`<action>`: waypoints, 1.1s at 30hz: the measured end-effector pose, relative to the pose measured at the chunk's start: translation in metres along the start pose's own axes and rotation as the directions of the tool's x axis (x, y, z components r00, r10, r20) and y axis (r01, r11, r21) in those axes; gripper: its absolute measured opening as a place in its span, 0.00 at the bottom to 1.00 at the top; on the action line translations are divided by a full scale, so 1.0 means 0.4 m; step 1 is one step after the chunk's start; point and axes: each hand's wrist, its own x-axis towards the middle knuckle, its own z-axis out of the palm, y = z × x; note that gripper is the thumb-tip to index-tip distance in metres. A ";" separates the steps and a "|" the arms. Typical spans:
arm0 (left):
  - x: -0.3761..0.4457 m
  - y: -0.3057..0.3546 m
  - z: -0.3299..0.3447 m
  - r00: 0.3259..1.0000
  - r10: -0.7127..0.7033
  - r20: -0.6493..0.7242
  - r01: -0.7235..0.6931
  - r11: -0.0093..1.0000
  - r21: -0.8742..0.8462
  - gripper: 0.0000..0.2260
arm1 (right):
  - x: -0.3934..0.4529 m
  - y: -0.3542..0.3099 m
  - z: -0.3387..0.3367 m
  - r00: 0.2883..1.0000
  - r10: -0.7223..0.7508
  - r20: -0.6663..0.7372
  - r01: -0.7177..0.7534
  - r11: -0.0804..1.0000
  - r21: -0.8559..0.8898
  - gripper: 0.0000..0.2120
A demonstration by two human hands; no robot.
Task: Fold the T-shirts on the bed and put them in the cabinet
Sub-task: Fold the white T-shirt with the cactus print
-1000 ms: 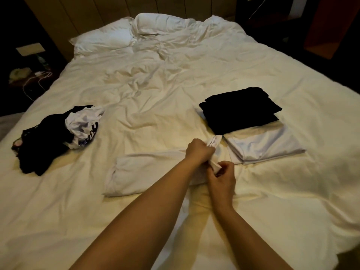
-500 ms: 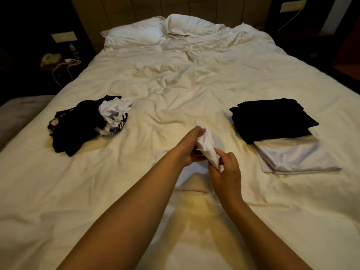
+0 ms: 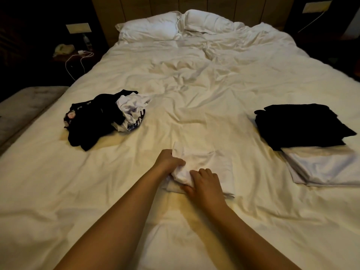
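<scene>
A white T-shirt [image 3: 210, 164] lies folded into a narrow block on the bed [image 3: 194, 84] right in front of me. My left hand [image 3: 168, 160] grips its bunched left end. My right hand [image 3: 204, 182] lies on the near edge, fingers curled into the cloth. To the right sits a stack of folded shirts: a black one [image 3: 300, 125] on top of a white one [image 3: 321, 168]. On the left lies an unfolded heap of black shirts [image 3: 93, 121] with a crumpled white printed shirt [image 3: 132, 112].
Two white pillows [image 3: 152, 26] rest against the wooden headboard. A dark nightstand [image 3: 74, 55] with a phone and white cable stands left of the bed. A grey bench [image 3: 23, 110] runs along the bed's left side. No cabinet is in view.
My hands carried the shirt's right end over to the left, folding it shorter, and lowered it onto the bed. My view shifted left, so the folded stack sits further right.
</scene>
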 end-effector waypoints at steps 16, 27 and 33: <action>0.002 -0.068 0.160 0.926 0.329 0.186 -0.341 0.514 0.788 0.26 | 0.041 0.173 -0.001 0.910 0.165 0.380 -0.140 0.986 -0.093 0.33; -0.048 -0.137 0.140 0.951 0.118 -0.285 -0.073 0.984 0.165 0.44 | -0.031 0.168 -0.020 0.823 0.559 0.102 -0.507 0.642 0.575 0.34; -0.018 -0.091 0.061 0.976 -0.216 -0.022 0.214 0.974 -0.073 0.41 | -0.014 0.173 -0.076 0.650 0.676 0.348 -0.682 0.316 0.659 0.23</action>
